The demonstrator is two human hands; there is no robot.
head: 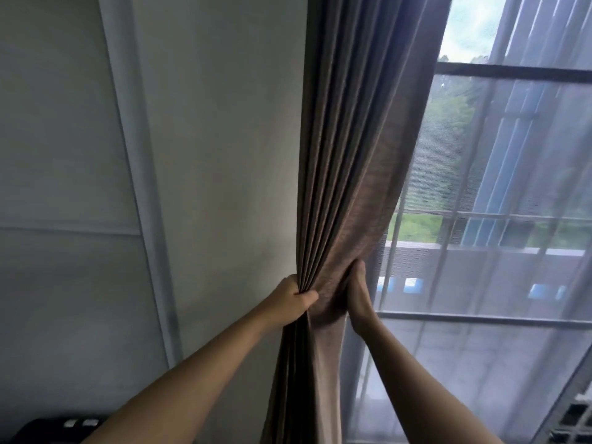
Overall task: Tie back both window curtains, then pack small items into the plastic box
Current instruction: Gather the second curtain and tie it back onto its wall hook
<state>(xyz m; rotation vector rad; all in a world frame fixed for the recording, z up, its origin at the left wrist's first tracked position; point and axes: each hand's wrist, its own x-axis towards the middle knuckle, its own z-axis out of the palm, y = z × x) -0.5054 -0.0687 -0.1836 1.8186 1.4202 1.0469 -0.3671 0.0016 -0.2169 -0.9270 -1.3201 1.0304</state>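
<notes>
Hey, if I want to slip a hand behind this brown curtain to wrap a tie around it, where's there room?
There is open room on the wall side, between the white wall and the brown curtain. Right of it, the sheer curtain hangs close. At the gather it is crowded: left hand and right hand clamp it.

A pale wall [221, 149] fills the middle of the view. Left of the wall runs a light vertical frame strip [137, 174] edging a panelled grey surface [57, 155]. Right of the wall, a sheer net [499, 347] hangs over a dark-barred window [512, 72]. Below the wall's left foot sits a black object [61, 427], too cropped to identify.
</notes>
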